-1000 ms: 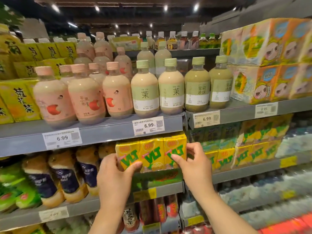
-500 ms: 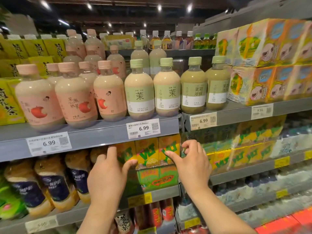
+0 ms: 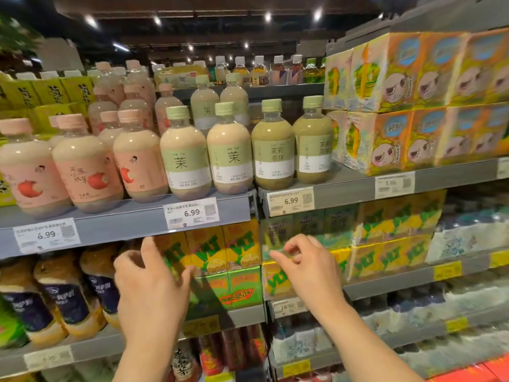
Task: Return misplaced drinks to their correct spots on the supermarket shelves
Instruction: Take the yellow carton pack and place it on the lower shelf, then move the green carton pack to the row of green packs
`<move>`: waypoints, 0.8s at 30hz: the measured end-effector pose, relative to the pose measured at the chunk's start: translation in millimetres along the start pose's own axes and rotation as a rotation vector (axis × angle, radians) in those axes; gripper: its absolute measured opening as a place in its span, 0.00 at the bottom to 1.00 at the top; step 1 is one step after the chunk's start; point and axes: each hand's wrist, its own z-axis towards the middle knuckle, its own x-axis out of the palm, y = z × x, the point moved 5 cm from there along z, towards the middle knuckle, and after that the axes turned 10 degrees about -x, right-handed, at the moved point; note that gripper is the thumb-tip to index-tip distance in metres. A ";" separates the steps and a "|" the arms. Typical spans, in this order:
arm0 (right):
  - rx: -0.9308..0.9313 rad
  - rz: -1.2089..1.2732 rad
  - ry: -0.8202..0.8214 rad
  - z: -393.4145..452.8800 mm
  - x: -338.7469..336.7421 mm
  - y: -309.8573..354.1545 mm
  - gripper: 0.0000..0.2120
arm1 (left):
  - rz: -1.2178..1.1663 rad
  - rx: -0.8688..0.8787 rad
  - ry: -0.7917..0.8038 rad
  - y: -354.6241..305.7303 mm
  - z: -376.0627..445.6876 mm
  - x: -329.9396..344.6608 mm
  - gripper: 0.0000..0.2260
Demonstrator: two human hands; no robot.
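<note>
Both hands (image 3: 231,277) off shelved VLT pack (image 3: 212,250)

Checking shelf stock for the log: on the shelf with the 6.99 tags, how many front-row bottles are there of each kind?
Pink-cap apple-label bottles: 3
Green-cap bottles with beige drink: 2
Green-cap bottles with green drink: 2
Total: 7
</note>
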 end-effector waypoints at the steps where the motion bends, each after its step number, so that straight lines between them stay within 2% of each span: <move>1: -0.001 0.000 -0.022 0.9 -8.9 -9.6 0.12 | -0.008 0.011 -0.031 -6.1 -7.5 -1.4 0.37; 5: -0.007 -0.010 -0.151 5.6 -46.8 -45.6 0.12 | -0.100 0.182 -0.116 -43.5 -34.3 -2.1 0.28; 8: -0.032 -0.016 -0.179 11.2 -63.8 -62.9 0.16 | -0.152 0.371 -0.004 -82.3 -47.9 12.5 0.21; 10: -0.049 -0.053 -0.157 17.5 -70.8 -70.1 0.19 | -0.149 0.424 0.076 -107.7 -51.9 23.5 0.22; 13: -0.100 -0.178 -0.050 29.1 -76.6 -74.1 0.23 | -0.113 0.399 0.116 -137.2 -51.7 34.5 0.23; 18: -0.113 -0.427 0.192 46.1 -79.1 -73.2 0.22 | 0.047 0.297 0.146 -154.6 -50.0 46.8 0.17; 24: -0.200 -0.469 0.180 48.3 -85.2 -73.8 0.22 | 0.060 0.218 0.116 -157.2 -56.1 53.8 0.20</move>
